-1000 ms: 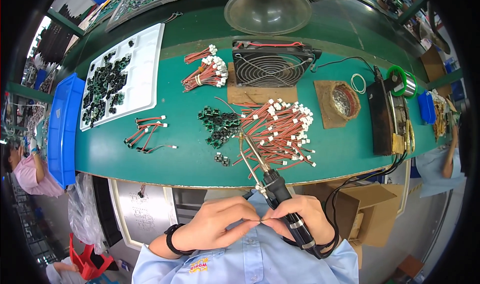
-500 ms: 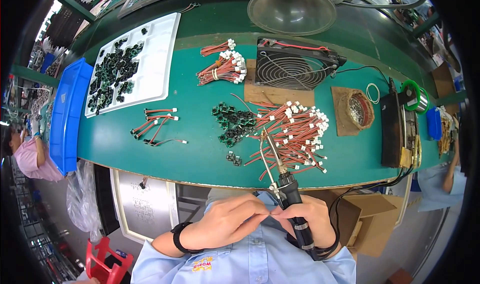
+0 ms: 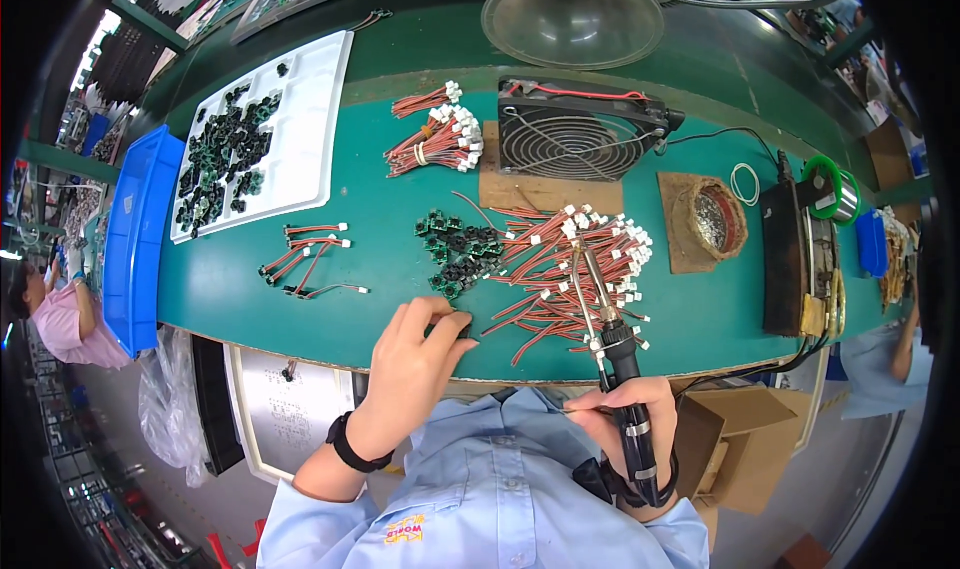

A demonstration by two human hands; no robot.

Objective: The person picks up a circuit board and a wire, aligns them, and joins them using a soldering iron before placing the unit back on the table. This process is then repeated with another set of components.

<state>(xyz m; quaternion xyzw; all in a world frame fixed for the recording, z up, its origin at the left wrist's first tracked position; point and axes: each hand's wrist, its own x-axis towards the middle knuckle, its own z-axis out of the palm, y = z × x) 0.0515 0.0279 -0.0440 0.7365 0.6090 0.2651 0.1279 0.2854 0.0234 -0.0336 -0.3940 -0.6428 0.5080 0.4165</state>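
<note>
Two hands: both low in the view, near the table's front edge, coming up from a pale blue shirt.
Left hand [image 3: 415,354]: fingers loosely spread and stretched forward, tips on or just over the green table [image 3: 300,319]; index and thumb close at one small dark part at the near end of the black component cluster [image 3: 458,254]. Whether that part is already pinched, I cannot tell; it is small and half hidden by the fingertips.
Right hand [image 3: 620,419]: wrapped in a full fist around the black handle of the soldering iron [image 3: 605,319], held near the chest, off the table edge.
Iron axis: runs up and slightly left from the fist; the metal tip ends over the heap of red wire leads [image 3: 565,269] with white connectors.
Key relation: cluster lies straight ahead of the left hand, touching to just beyond its fingertips; it sits left of the iron's tip. Left hand is clearly the nearer; right hand is well apart from the cluster, only its tool reaching that way.
Wire heap: just right of the cluster, edges overlapping it.
Further out, left: a few loose leads, then a white tray [image 3: 290,139] of more dark parts and a blue bin [image 3: 135,239].
Further out, back: black fan [image 3: 575,134], bundled leads beside it.
Further out, right: tip-cleaner pot [image 3: 712,214], dark station box [image 3: 790,259], solder spool [image 3: 835,189].
</note>
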